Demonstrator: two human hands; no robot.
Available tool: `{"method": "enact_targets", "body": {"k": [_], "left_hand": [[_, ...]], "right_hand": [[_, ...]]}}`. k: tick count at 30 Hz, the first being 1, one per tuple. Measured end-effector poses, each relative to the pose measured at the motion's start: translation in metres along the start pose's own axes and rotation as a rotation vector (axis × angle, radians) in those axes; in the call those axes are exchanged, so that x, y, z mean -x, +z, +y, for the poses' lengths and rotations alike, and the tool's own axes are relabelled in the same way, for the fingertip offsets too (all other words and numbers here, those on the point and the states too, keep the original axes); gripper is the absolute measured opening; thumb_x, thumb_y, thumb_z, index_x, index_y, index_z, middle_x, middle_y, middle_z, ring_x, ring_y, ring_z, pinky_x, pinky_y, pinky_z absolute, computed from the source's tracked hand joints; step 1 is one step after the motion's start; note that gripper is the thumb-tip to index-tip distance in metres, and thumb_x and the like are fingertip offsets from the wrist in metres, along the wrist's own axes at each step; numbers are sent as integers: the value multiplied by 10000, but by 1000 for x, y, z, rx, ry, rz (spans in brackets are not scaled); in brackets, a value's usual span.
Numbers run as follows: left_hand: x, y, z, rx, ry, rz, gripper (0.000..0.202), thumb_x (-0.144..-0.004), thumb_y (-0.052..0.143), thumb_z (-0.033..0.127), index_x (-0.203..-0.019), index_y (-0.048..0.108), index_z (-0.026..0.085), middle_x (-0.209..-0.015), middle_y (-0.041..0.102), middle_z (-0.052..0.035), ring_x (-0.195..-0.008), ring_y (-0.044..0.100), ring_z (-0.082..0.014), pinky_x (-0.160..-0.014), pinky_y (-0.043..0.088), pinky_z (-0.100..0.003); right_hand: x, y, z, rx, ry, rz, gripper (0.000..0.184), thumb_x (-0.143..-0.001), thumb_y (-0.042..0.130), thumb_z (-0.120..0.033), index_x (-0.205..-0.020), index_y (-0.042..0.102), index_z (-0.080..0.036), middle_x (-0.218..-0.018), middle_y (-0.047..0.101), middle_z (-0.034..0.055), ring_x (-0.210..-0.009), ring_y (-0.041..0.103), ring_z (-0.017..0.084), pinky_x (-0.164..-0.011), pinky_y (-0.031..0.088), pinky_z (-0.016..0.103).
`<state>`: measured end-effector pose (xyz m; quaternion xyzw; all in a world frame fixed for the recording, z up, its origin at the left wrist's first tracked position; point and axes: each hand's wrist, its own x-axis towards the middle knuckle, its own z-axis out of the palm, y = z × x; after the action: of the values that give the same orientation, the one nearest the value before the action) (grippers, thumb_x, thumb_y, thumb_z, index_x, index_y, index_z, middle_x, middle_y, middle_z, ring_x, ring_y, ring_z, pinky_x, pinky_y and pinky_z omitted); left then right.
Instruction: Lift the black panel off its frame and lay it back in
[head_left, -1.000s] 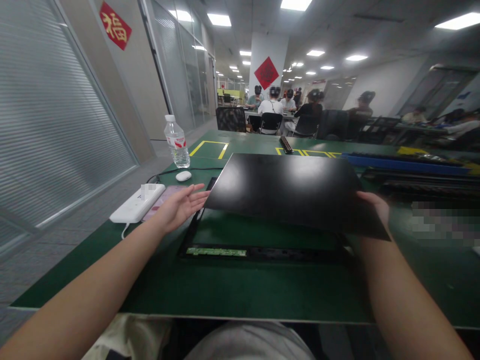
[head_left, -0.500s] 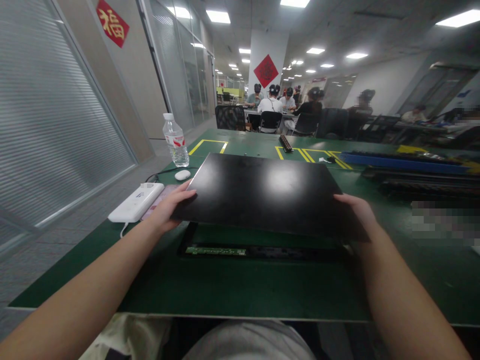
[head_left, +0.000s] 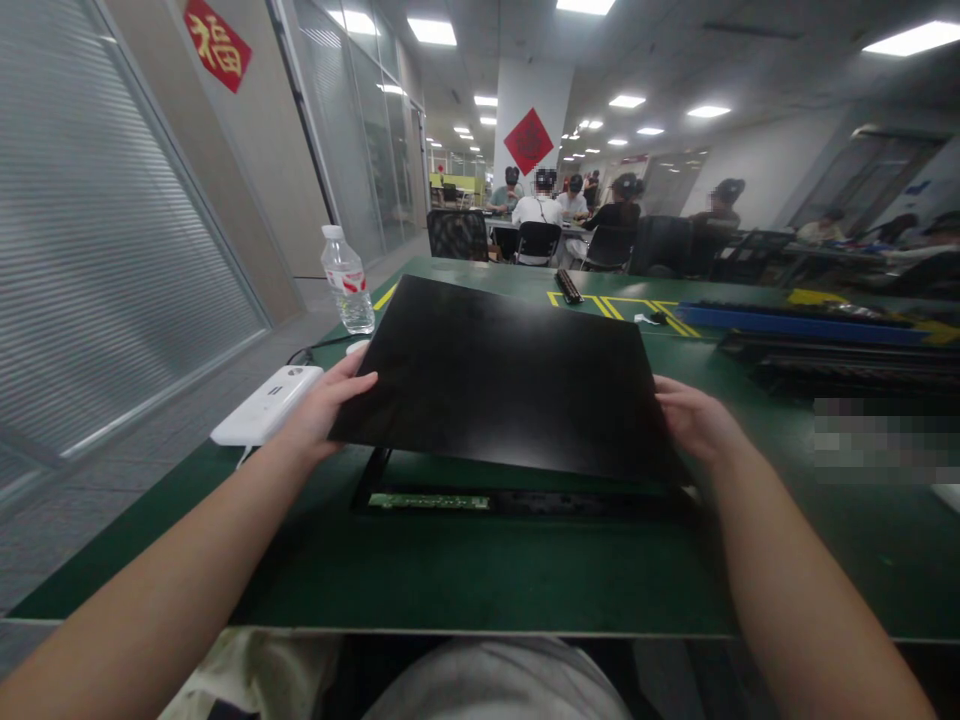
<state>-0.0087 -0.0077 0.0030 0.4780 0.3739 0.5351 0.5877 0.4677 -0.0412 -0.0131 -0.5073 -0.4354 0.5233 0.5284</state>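
A thin black screen panel (head_left: 502, 380) is held above the green table, tilted with its far left corner higher. My left hand (head_left: 330, 400) grips its left edge, thumb on the upper face and the other fingers mostly hidden behind. My right hand (head_left: 697, 420) is closed at the right edge, fingertips against the side. Below the panel lies a black frame (head_left: 585, 504), largely covered by it. A narrow green circuit board (head_left: 429, 502) shows along the frame's near side.
A water bottle (head_left: 347, 282) and a white power bank (head_left: 266, 405) with a cable stand at the left. Farther back lies a dark ribbed strip (head_left: 568, 287). Long black strips (head_left: 825, 365) and a blue one (head_left: 795, 318) lie right. Several people sit beyond the table (head_left: 480, 590).
The panel has tilted more, its far left corner rising and its right end shifting left. My right hand has moved slightly left with it, and the glare on the surface has faded.
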Motion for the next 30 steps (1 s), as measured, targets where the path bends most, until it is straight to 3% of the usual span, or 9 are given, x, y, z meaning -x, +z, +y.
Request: {"method": "enact_targets", "body": {"k": [11,21,30], "left_hand": [[2,6,1,-46,113,22,660,-624,883,227,-1253,689,269,-1233,766,-48,-1224,661,-363,-994,577,-436],[-2,2,-22,-31,-3,-57,593,-619,881,124,-1140,616,226,-1062,787,-41,-1039,740,-287,-915,596,-415],[-2,-1,-29,-114,-29,-75,567,-660,846,118,-1143,572,234,-1041,773,-32,-1051,730,-266,-956,569,-414]], "right_hand": [[0,8,3,-14,-162,72,470,-610,746,-142,-1063,746,-267,-1084,780,11,-1028,722,242,-879,577,354],[-5,-3,7,-1,-110,216,477,-574,710,-144,-1032,768,-267,-1068,786,1,-903,739,225,-771,575,326],[-9,-5,14,61,-166,259,381,-561,776,-167,-933,763,-248,-913,786,10,-838,732,223,-787,571,334]]}}
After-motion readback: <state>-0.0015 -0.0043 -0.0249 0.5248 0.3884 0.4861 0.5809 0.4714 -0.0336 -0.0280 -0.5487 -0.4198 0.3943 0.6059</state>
